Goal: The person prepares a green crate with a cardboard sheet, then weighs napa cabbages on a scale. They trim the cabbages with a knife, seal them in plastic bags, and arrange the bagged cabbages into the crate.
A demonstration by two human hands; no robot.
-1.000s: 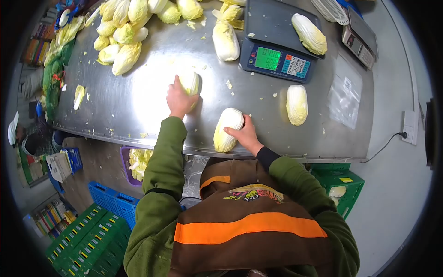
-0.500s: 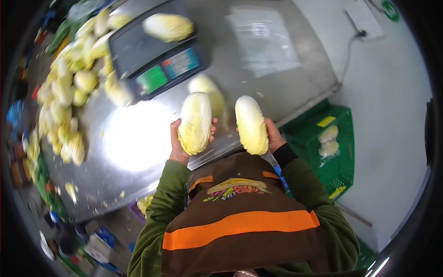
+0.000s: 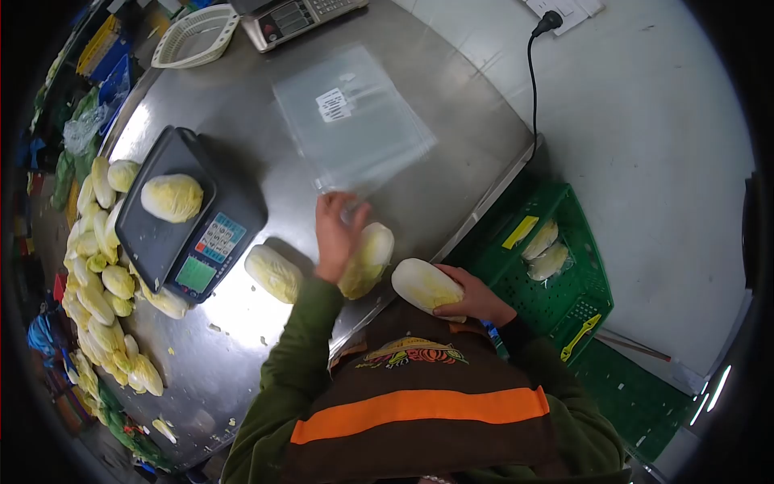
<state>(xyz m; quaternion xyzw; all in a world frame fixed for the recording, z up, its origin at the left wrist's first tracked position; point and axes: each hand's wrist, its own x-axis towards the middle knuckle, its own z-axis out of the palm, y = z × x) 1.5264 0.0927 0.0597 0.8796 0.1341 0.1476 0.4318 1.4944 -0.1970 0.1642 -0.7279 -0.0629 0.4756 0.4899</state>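
Observation:
My right hand [image 3: 476, 297] is wrapped round a pale napa cabbage [image 3: 421, 284], held just off the table's near edge. My left hand [image 3: 339, 230] reaches over the table, its fingers closed at the near end of a stack of clear plastic bags [image 3: 367, 129], with a crinkle of plastic between them. A second napa cabbage [image 3: 371, 258] stands on the table right beside my left hand, partly behind it. Left of my forearm lies another napa cabbage [image 3: 274, 273].
A dark digital scale [image 3: 214, 230] bears one cabbage [image 3: 172, 198]. Many cabbages [image 3: 101, 298] are heaped along the left side of the steel table [image 3: 451, 89]. At the back stand a white basket [image 3: 193, 36] and another scale [image 3: 294, 20]. A green crate [image 3: 592, 266] with bagged cabbages is at right.
My left hand has put down its cabbage on the table and moved to the plastic bags. The right hand keeps its cabbage, now lower and tilted sideways. The view has shifted.

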